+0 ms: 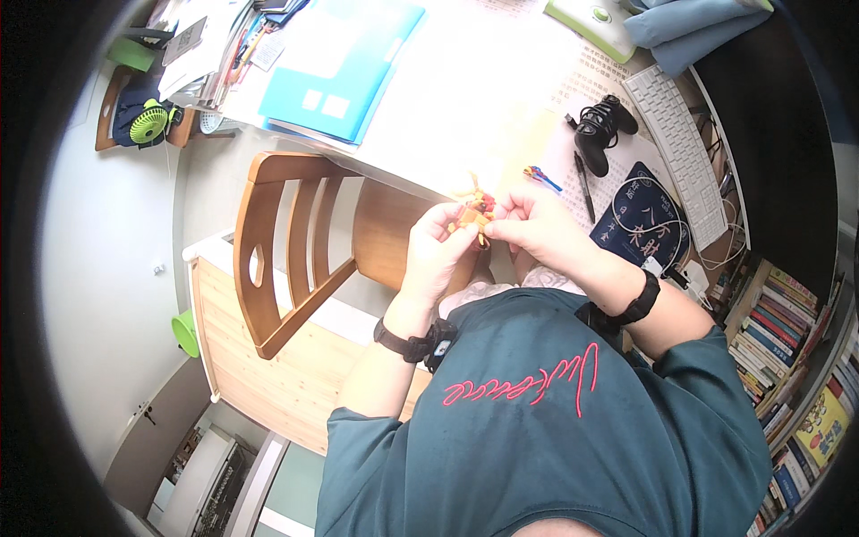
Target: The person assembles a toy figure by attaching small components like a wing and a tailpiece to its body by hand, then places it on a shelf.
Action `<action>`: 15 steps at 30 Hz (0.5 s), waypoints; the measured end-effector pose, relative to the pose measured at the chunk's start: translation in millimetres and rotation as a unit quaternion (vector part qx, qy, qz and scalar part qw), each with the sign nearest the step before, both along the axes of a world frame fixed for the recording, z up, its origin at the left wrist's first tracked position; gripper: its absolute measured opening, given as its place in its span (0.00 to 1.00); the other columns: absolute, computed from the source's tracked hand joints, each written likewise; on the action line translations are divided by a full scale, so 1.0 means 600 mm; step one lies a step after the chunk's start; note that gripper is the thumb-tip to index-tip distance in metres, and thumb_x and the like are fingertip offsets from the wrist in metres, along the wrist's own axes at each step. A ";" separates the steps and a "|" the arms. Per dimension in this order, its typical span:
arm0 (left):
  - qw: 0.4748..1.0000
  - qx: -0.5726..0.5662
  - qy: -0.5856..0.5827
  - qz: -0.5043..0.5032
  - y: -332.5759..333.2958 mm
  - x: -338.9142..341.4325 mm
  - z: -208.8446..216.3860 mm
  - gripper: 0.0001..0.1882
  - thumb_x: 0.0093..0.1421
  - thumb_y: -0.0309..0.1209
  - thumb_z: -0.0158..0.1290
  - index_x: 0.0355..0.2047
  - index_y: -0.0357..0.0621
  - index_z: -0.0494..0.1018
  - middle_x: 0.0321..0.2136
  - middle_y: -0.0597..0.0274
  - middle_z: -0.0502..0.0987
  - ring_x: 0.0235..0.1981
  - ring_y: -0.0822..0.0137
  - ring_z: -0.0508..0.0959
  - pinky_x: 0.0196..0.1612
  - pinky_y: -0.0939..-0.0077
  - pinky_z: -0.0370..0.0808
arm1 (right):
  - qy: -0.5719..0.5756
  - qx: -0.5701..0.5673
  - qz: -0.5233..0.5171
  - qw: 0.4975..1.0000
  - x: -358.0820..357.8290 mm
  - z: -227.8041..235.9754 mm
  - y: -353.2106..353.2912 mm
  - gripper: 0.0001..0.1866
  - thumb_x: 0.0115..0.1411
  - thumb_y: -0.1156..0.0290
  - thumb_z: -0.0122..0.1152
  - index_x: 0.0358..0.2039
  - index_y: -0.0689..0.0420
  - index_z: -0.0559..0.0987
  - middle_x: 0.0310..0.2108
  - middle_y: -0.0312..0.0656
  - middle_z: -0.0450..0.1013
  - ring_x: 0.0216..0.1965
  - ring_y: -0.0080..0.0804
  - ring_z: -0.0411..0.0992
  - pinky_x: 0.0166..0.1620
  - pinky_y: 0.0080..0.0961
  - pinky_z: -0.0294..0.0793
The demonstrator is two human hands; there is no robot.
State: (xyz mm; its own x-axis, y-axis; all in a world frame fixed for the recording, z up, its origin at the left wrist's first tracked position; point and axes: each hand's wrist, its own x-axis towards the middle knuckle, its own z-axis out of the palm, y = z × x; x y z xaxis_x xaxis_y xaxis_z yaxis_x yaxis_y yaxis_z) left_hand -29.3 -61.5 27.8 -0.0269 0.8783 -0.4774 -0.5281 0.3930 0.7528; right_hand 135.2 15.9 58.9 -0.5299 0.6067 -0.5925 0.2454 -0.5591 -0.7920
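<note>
Strong overhead light overexposed the white surface [483, 98] to glare; fisheye distortion bent edges, a black vignette ringed the frame, and focus was soft

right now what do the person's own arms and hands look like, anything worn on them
Both hands are bare, with no gloves or rings that can be made out. The left hand has a black band with a small dark device on its wrist. The right hand has a plain black wristband. The forearms are bare; loose dark teal short sleeves cover the upper arms.
</note>
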 end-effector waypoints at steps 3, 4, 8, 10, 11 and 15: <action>1.000 -0.002 -0.005 -0.004 -0.003 -0.004 -0.008 0.15 0.59 0.26 0.54 0.45 0.34 0.69 0.39 0.58 0.77 0.39 0.73 0.77 0.43 0.77 0.75 | -0.033 0.068 0.032 0.997 0.003 -0.005 -0.001 0.07 0.54 0.72 0.63 0.29 0.58 0.73 0.22 0.31 0.70 0.21 0.15 0.67 0.25 0.13 0.67; 1.000 -0.002 -0.016 -0.002 -0.002 -0.005 -0.009 0.15 0.60 0.27 0.53 0.46 0.34 0.69 0.40 0.58 0.77 0.39 0.72 0.77 0.43 0.76 0.76 | -0.056 0.122 0.053 0.990 0.005 -0.009 -0.002 0.07 0.54 0.72 0.63 0.29 0.58 0.73 0.22 0.31 0.70 0.22 0.15 0.67 0.25 0.13 0.67; 0.997 0.002 -0.066 0.025 0.007 -0.008 0.004 0.16 0.60 0.28 0.53 0.47 0.33 0.69 0.42 0.57 0.77 0.38 0.72 0.78 0.40 0.80 0.77 | -0.054 0.103 -0.014 0.993 0.008 -0.014 -0.005 0.09 0.54 0.70 0.64 0.33 0.58 0.75 0.27 0.34 0.72 0.27 0.17 0.69 0.30 0.15 0.68; 0.996 -0.001 -0.081 0.032 0.007 -0.010 0.007 0.17 0.60 0.28 0.53 0.48 0.32 0.69 0.42 0.56 0.77 0.39 0.72 0.78 0.41 0.79 0.76 | -0.089 0.148 -0.011 0.985 0.003 0.006 0.001 0.13 0.53 0.68 0.65 0.37 0.59 0.75 0.33 0.37 0.73 0.33 0.20 0.70 0.37 0.20 0.69; 0.996 -0.001 -0.081 0.031 0.007 -0.011 0.007 0.17 0.60 0.28 0.53 0.48 0.32 0.69 0.42 0.56 0.77 0.39 0.72 0.78 0.41 0.79 0.76 | -0.089 0.148 -0.012 0.985 -0.001 0.006 0.000 0.13 0.53 0.68 0.65 0.37 0.59 0.75 0.33 0.37 0.73 0.33 0.20 0.70 0.37 0.20 0.69; 0.998 0.002 -0.067 0.007 0.009 -0.010 0.010 0.18 0.60 0.30 0.52 0.48 0.33 0.68 0.42 0.56 0.77 0.39 0.71 0.78 0.43 0.76 0.76 | -0.032 0.135 -0.007 0.990 -0.012 -0.011 -0.005 0.16 0.53 0.67 0.66 0.40 0.60 0.74 0.36 0.39 0.73 0.38 0.23 0.71 0.43 0.22 0.70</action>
State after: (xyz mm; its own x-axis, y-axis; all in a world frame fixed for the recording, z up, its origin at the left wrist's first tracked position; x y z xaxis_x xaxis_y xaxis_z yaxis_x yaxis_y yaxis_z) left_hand -35.6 -55.9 33.7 0.0243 0.8798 -0.4748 -0.6297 0.3823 0.6762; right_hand 128.2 12.9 52.4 -0.4867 0.7554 -0.4388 0.2928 -0.3322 -0.8966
